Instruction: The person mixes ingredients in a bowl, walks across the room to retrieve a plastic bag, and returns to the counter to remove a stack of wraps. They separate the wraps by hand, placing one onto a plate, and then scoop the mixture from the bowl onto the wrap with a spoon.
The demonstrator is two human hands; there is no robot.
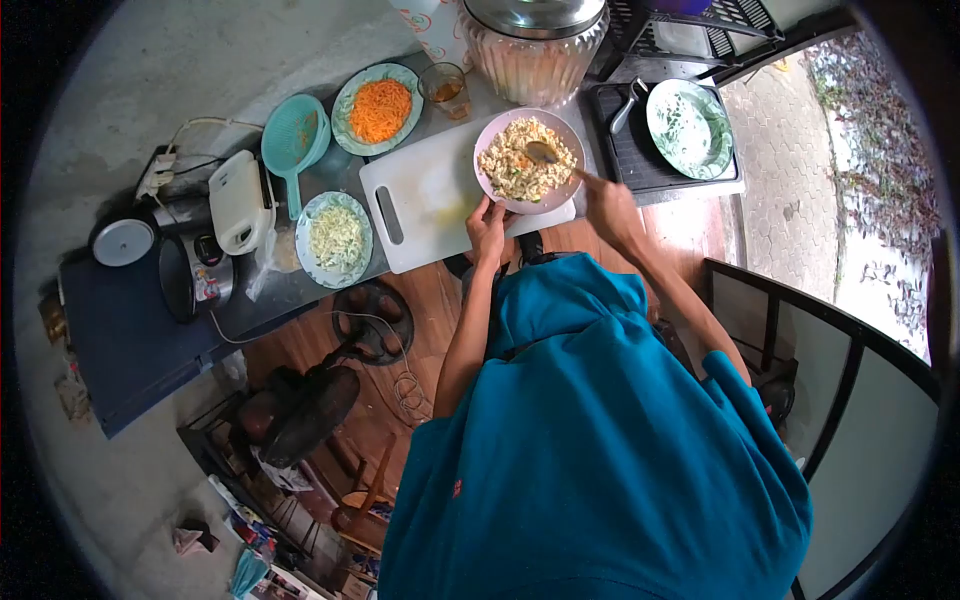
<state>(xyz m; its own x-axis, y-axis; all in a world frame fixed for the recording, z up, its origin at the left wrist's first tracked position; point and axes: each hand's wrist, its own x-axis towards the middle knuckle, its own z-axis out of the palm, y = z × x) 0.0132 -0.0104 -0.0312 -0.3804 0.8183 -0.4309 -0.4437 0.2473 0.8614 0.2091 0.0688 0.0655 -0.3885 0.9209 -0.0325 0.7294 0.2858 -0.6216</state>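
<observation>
Pink bowl (528, 160) of mixed food sits on the white cutting board (440, 195), just beyond my hands. My left hand (488, 225) steadies its near rim; my right hand (610, 205) grips the spoon (548, 155), handle running right, tip in the food.

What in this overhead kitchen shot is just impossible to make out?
Head view only:
- Spoon handle: hidden inside the right hand.
- Left hand fingertips: tucked under the pink bowl rim.
- Big jar: top cut off by the upper edge.
- Glass contents: too small.
- Floor clutter: too dark and blurred.
</observation>
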